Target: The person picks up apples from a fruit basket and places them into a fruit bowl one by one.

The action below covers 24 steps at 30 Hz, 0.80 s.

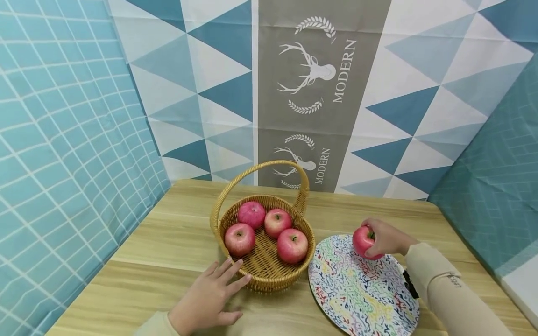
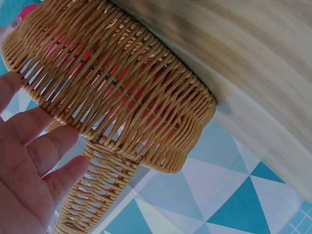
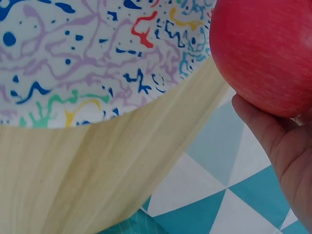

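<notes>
A red apple (image 1: 363, 241) is held in my right hand (image 1: 387, 237), over the far edge of a round plate (image 1: 357, 298) with colourful squiggles. In the right wrist view the thumb presses against the side of this apple (image 3: 265, 53). My left hand (image 1: 212, 296) has its fingers spread, with the fingertips at the near left rim of a wicker basket (image 1: 269, 283). The left wrist view shows those fingers (image 2: 53, 146) along the basket's rim. Inside the basket lie several apples (image 1: 293, 246), and its arched handle (image 1: 269, 163) stands upright.
Basket and plate stand side by side on a wooden table (image 1: 168, 242). Behind the table hangs a cloth with triangles and deer heads (image 1: 307, 70). Blue tiled cloth (image 1: 67, 140) covers the left side, and a green one (image 1: 496, 186) the right.
</notes>
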Motion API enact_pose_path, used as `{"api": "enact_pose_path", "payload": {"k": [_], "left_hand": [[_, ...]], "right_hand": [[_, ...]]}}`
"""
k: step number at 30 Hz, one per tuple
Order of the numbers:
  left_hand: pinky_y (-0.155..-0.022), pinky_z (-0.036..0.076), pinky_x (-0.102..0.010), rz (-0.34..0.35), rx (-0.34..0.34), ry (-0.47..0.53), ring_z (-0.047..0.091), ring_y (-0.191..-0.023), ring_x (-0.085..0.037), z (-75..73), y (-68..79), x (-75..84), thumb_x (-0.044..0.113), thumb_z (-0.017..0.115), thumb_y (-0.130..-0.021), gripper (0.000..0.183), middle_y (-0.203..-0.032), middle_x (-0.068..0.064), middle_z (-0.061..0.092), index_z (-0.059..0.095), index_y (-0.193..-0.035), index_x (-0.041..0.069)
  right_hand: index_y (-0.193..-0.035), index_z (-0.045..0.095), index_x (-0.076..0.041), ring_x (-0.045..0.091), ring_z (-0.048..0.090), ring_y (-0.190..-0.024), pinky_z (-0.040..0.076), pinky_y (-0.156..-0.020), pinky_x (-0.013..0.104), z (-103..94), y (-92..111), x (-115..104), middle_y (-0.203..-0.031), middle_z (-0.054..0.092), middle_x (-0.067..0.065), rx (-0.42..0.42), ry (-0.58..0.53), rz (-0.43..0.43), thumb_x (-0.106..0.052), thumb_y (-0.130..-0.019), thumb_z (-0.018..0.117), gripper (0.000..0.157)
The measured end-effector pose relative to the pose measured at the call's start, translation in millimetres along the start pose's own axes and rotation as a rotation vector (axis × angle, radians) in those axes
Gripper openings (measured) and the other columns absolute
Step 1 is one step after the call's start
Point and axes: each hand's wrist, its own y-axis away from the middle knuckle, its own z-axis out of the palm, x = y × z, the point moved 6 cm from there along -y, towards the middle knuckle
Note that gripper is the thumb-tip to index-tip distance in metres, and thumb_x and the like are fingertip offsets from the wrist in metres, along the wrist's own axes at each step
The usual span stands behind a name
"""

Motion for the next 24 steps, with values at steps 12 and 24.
{"api": "enact_pose_path", "payload": {"k": [12,24], "left_hand": [[-0.088,0.049,-0.048,0.001,-0.008,0.009,0.061,-0.108,-0.035,0.5,5.5,2.7,0.061,0.066,-0.072,0.066,-0.125,-0.019,0.060,0.068,-0.119,0.015],[-0.083,0.050,-0.052,-0.047,-0.077,0.053,0.054,-0.119,-0.035,4.9,11.9,-1.8,0.059,0.070,-0.072,0.072,-0.138,-0.016,0.051,0.061,-0.130,0.017]], "right_hand": [[-0.112,0.049,0.012,0.023,0.053,-0.085,0.053,-0.068,0.035,21.1,0,4,-0.099,0.056,0.011,-0.029,-0.023,-0.014,-0.015,-0.054,0.080,0.071],[-0.126,0.035,0.013,0.032,0.052,-0.094,0.052,-0.077,0.046,21.5,2,14,-0.110,0.050,0.022,-0.123,-0.100,0.098,-0.013,-0.067,0.077,0.077]]}}
